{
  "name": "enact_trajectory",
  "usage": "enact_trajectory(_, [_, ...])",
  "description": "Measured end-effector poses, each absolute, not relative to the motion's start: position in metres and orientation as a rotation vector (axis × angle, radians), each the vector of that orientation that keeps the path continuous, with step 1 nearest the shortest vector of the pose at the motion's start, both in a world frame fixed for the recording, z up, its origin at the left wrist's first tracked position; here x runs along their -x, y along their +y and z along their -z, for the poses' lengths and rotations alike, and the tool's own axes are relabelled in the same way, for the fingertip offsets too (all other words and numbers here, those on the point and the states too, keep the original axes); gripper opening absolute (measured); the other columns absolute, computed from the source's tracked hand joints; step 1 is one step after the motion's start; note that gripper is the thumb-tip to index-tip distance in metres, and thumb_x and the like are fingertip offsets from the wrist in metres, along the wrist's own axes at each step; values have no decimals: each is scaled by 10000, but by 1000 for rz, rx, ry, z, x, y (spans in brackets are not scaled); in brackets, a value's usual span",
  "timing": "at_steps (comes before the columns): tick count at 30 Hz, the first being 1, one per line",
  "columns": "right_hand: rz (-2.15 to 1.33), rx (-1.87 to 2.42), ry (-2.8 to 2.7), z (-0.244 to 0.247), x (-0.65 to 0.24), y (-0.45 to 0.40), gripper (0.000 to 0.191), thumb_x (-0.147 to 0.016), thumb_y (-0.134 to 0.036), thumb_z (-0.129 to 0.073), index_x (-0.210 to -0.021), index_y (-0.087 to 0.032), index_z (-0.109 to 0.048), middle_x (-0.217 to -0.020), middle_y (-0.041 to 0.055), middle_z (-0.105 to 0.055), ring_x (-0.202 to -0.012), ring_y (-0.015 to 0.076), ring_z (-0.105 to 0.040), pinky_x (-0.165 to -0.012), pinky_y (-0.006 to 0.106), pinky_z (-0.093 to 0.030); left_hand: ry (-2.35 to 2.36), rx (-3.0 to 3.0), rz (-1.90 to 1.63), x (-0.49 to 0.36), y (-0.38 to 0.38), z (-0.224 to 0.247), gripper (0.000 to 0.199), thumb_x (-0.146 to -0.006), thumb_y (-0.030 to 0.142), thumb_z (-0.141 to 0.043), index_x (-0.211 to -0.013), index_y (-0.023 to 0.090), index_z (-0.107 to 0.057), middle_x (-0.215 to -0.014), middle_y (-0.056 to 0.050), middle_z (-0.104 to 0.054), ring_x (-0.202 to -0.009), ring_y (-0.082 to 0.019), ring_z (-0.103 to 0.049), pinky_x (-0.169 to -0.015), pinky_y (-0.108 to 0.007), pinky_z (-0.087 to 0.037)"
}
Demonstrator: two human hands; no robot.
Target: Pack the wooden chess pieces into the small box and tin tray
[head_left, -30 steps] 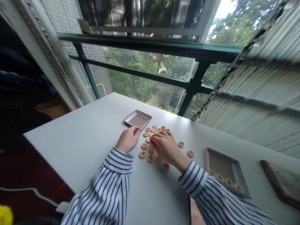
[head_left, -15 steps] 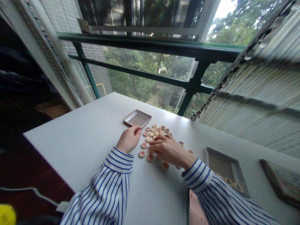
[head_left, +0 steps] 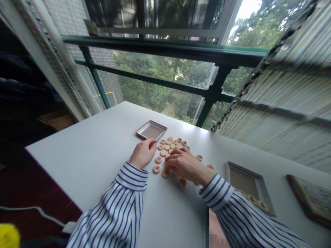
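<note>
Round wooden xiangqi pieces (head_left: 172,146) lie in a loose cluster on the white table (head_left: 103,137); some show red or dark characters, others a plain face. My right hand (head_left: 186,164) reaches over the near side of the cluster. Its bent fingers close on a piece, mostly hidden beneath the fingertips. To the left of the cluster rests my left hand (head_left: 143,153), its fingers curled together; whatever is inside them, if anything, is hidden. Red-marked pieces (head_left: 156,169) lie between and just in front of the two hands. Just beyond my left hand is a shallow open tray (head_left: 138,134).
At right, another shallow open box (head_left: 267,193) holds several pieces along its near end. A flat case with a patterned top (head_left: 312,199) lies farther right. A pink item (head_left: 214,227) shows under my right sleeve. Windows and a green railing (head_left: 155,43) border the far edge.
My right fingertips have drawn closer together and lower around the piece beneath them. My left hand has hardly shifted. The tray and box stay in place.
</note>
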State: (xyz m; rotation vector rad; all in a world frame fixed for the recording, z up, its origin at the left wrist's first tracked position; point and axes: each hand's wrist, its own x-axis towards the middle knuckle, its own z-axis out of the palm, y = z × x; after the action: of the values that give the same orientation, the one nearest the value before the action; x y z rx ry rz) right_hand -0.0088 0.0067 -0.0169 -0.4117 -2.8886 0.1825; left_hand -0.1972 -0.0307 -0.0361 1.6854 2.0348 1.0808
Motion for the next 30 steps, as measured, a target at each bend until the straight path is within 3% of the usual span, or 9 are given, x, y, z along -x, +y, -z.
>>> enact_trajectory(13, [-282,510,-2832,17,9,7,72,-791,-213,-548,-816,-198,-613,-792,33,-618,-822,158,-498,-742,289,-342,2009,-1682,-1087,193,-31,33,266,-776,297,-462,-937,170,-630,-857,-49,-679,-746,-169,-617,-720,-258,-470])
enact_trajectory(18, [-699,599,-2555,11,8,13,113,-804,-237,-521,-867,-185,-599,-823,22,-619,-791,132,-528,-728,277,-393,1866,-1708,-1190,190,-32,31,259,-784,301,-468,-946,166,-619,-856,-47,-673,-755,-163,-615,-698,-260,-476])
enact_trajectory(23, [-1201,794,-2130,9,7,20,211,-777,-354,-548,-841,-156,-582,-785,21,-606,-688,116,-547,-607,254,-430,1659,-1807,-1301,181,-36,26,235,-769,253,-511,-969,167,-600,-902,-46,-661,-806,-152,-607,-739,-263,-480])
enact_trajectory(30, [-1519,761,-1817,9,6,21,203,-740,-333,-598,-822,-152,-560,-826,27,-623,-754,120,-564,-677,257,-425,1475,-2007,-1366,169,-40,22,281,-729,240,-596,-997,158,-573,-936,-53,-644,-808,-140,-594,-752,-267,-485])
